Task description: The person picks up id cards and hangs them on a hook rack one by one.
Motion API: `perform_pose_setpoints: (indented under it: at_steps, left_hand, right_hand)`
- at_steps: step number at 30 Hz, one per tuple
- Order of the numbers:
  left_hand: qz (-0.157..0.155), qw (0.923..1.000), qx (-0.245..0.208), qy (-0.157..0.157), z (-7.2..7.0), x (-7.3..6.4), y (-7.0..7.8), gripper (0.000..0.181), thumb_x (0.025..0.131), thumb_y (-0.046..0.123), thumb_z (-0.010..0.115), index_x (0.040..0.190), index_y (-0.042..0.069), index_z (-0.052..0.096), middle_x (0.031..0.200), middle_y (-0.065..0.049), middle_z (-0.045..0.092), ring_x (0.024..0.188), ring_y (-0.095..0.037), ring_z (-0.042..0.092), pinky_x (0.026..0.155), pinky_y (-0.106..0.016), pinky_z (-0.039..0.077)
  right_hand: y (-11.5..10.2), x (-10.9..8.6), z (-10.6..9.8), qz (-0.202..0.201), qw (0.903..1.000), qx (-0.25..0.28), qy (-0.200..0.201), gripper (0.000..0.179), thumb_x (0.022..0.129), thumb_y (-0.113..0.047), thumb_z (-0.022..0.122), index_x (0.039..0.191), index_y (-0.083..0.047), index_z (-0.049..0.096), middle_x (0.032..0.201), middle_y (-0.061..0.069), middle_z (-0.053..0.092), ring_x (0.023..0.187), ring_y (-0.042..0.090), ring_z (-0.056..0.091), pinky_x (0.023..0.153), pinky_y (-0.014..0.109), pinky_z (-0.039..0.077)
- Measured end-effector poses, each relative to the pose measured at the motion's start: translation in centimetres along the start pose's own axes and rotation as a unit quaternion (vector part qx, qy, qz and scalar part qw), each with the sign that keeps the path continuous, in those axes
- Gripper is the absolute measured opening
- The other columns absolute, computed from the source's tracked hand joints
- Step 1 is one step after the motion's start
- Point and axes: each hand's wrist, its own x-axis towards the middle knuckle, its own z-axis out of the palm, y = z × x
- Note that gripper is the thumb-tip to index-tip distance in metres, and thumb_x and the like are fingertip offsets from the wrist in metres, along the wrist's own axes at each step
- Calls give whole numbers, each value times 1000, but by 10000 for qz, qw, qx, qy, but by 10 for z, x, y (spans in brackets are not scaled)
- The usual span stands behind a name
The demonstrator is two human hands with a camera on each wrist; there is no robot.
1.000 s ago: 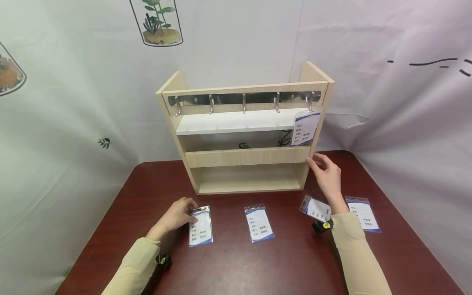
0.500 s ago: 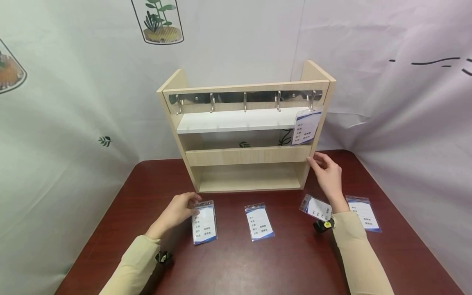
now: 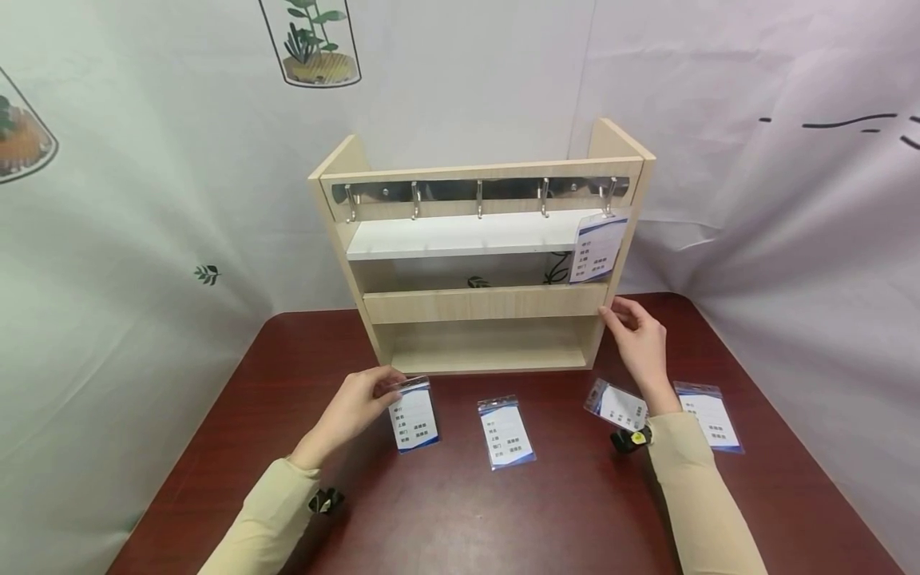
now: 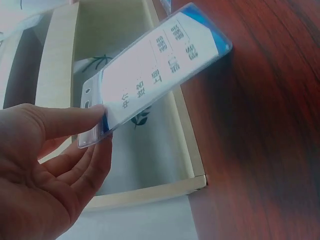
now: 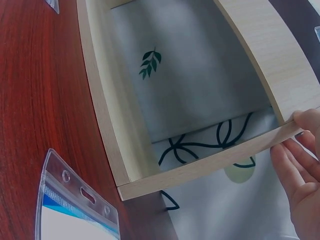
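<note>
My left hand (image 3: 354,409) pinches the slotted top end of a badge holder (image 3: 414,417) between thumb and fingers. In the left wrist view this badge holder (image 4: 157,72) is tilted and raised off the table, with a white printed card and blue corners inside. With thumb and fingertips, my right hand (image 3: 638,345) grips the right side panel of a light wooden shelf (image 3: 481,307). The right wrist view has the thumb on one face of that panel and the fingers on the other. Another badge holder (image 3: 598,251) hangs from the rightmost metal hook (image 3: 610,196).
A badge holder (image 3: 507,436) lies mid-table, and two more lie near the right forearm: a sideways badge holder (image 3: 618,406) and a partly covered badge holder (image 3: 713,422). Several hooks line the shelf's metal strip (image 3: 446,192). Printed white cloth (image 3: 460,88) surrounds the dark red table (image 3: 460,511).
My left hand has lifted the badge holder off the table and moved it rightward, toward the shelf. The right hand keeps its grip on the side panel.
</note>
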Motion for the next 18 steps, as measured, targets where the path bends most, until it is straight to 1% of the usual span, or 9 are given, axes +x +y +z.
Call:
perform_pose_setpoints:
  at_steps: [3, 6, 12, 18]
  left_hand:
    - [61, 10000, -39, 25, 0, -1, 3, 19, 87, -2, 75, 103, 7, 72, 93, -3, 74, 84, -16, 70, 72, -33, 56]
    - [111, 9999, -17, 59, 0, -2, 5, 17, 88, 0, 75, 103, 8, 72, 92, -1, 75, 82, -14, 69, 70, -32, 55]
    - [84, 10000, -46, 27, -1, -3, 6, 14, 90, 3, 73, 103, 9, 72, 93, -1, 75, 80, -10, 67, 69, -29, 55]
    - [73, 10000, -54, 18, -2, -2, 8, 12, 92, 6, 72, 104, 9, 73, 95, 0, 75, 81, -10, 67, 71, -31, 55]
  right_hand:
    - [1, 0, 0, -10, 10000, -7, 5, 39, 96, -32, 71, 120, -2, 70, 110, 15, 73, 87, -13, 59, 74, 9, 45]
    - [0, 0, 0, -19, 10000, -10, 9, 39, 96, -32, 71, 120, -2, 70, 110, 15, 73, 86, -13, 59, 74, 9, 45]
    - [0, -1, 0, 14, 10000, -35, -4, 39, 96, -33, 71, 120, -2, 70, 110, 15, 73, 87, -13, 58, 74, 9, 45]
    - [0, -1, 0, 2, 10000, -73, 0, 39, 96, -33, 70, 120, -2, 70, 111, 15, 73, 87, -13, 58, 74, 9, 45]
